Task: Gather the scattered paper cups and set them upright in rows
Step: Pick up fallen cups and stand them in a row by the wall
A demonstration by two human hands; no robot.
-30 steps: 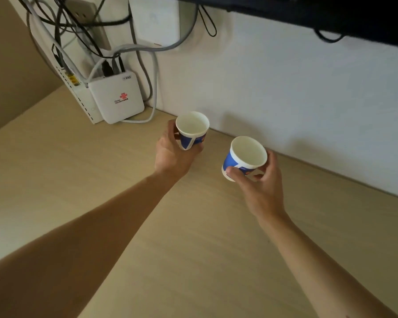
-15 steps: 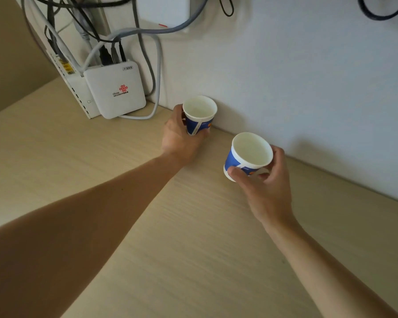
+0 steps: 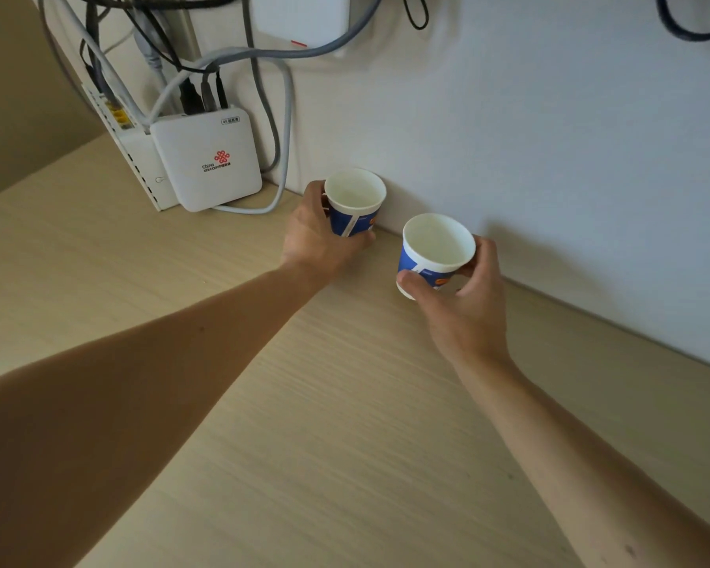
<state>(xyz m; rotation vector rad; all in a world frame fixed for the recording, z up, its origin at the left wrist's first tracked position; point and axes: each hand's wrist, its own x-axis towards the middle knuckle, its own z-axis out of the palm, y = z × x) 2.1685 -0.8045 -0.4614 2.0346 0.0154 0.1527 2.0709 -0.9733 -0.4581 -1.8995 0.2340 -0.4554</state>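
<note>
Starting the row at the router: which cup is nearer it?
The left cup, gripped by the left hand, beside the wall; the right cup, in the right hand, is farther off.

Light wood-grain tabletop (image 3: pixel 345 436), far edge against a white wall. Far left: white China Unicom box (image 3: pixel 210 166) stands tilted on it, with a white slotted modem (image 3: pixel 140 161) touching its left side. Grey cable (image 3: pixel 247 209) loops on the surface beside the box. Paper cup (image 3: pixel 355 207) in left hand (image 3: pixel 316 235) is low by the wall, base hidden.
</note>
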